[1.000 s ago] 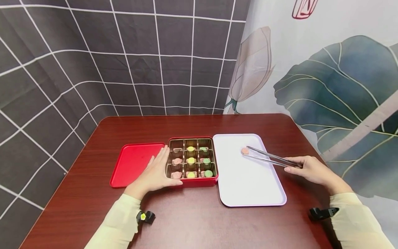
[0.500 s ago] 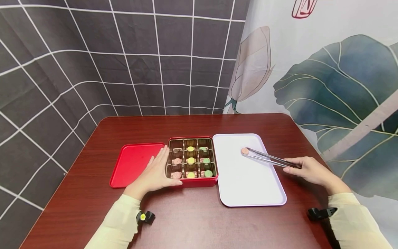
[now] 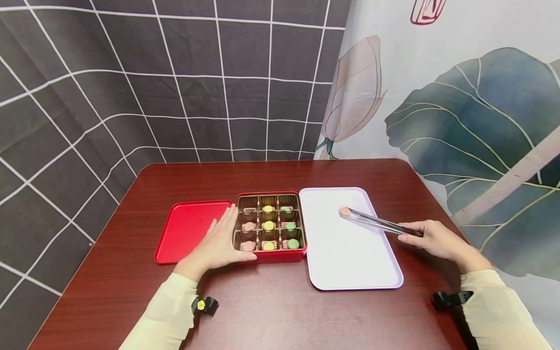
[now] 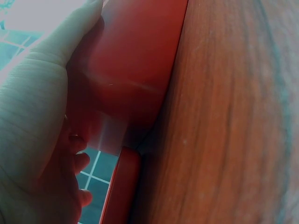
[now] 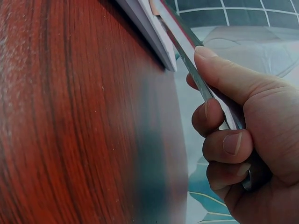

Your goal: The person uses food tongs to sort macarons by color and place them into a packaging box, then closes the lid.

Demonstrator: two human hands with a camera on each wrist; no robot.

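Note:
A red box (image 3: 280, 255) with a gold divided insert stands mid-table. Pink, yellow and green round sweets sit in its columns of compartments; the back-left compartment (image 3: 250, 201) shows no round piece on top. My left hand (image 3: 217, 243) rests against the box's front-left corner, its fingers nearly straight along the left side and thumb at the front. My right hand (image 3: 439, 239) grips metal tongs (image 3: 379, 223). The same tongs (image 5: 187, 56) show in the right wrist view. Their tips close around a small pinkish-orange round sweet (image 3: 344, 212) over the white tray (image 3: 350, 257).
A red lid (image 3: 185, 228) lies left of the box, partly behind my left hand. The tray's left edge adjoins the box. All stand on a dark red wooden table (image 3: 262, 301). A grid-patterned curtain (image 3: 245, 97) and a leaf-printed curtain (image 3: 407, 97) hang behind.
The arms of the tongs have come together on the round sweet as my right hand squeezed. My left hand and the box have not moved.

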